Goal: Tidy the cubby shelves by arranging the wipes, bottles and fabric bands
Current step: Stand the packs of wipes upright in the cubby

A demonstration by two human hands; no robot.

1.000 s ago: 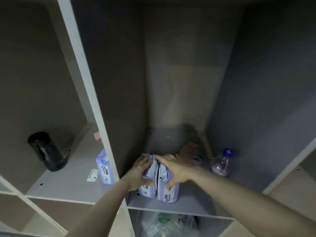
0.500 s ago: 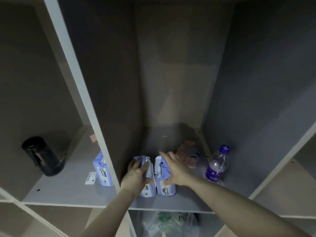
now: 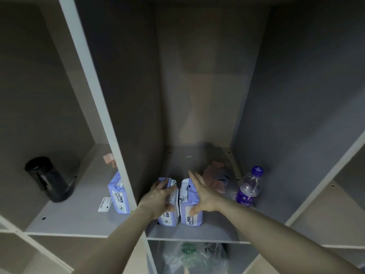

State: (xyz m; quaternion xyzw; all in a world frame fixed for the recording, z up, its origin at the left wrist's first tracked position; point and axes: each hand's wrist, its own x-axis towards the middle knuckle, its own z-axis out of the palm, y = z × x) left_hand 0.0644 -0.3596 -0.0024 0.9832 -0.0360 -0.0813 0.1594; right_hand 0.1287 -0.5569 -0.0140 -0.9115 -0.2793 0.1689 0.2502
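Two purple-and-white wipes packs stand on edge side by side at the front of the middle cubby. My left hand (image 3: 160, 196) is wrapped over the left wipes pack (image 3: 170, 214). My right hand (image 3: 203, 196) lies flat, fingers straight, against the right side of the right wipes pack (image 3: 190, 212). Pink and grey fabric bands (image 3: 216, 176) lie in a loose heap behind the packs. A clear water bottle (image 3: 249, 187) with a purple cap and label stands at the right wall. A third wipes pack (image 3: 118, 194) stands in the left cubby.
A black cylindrical container (image 3: 49, 179) sits tilted in the left cubby, with a pink band (image 3: 109, 159) at the back and a white label (image 3: 105, 204) on the shelf. A white divider (image 3: 110, 123) separates the cubbies. A plastic bag (image 3: 193, 256) fills the cubby below.
Both hands have slid from the tops of the two packs down to their outer sides. The packs stand upright, pressed together, and the view has shifted slightly.
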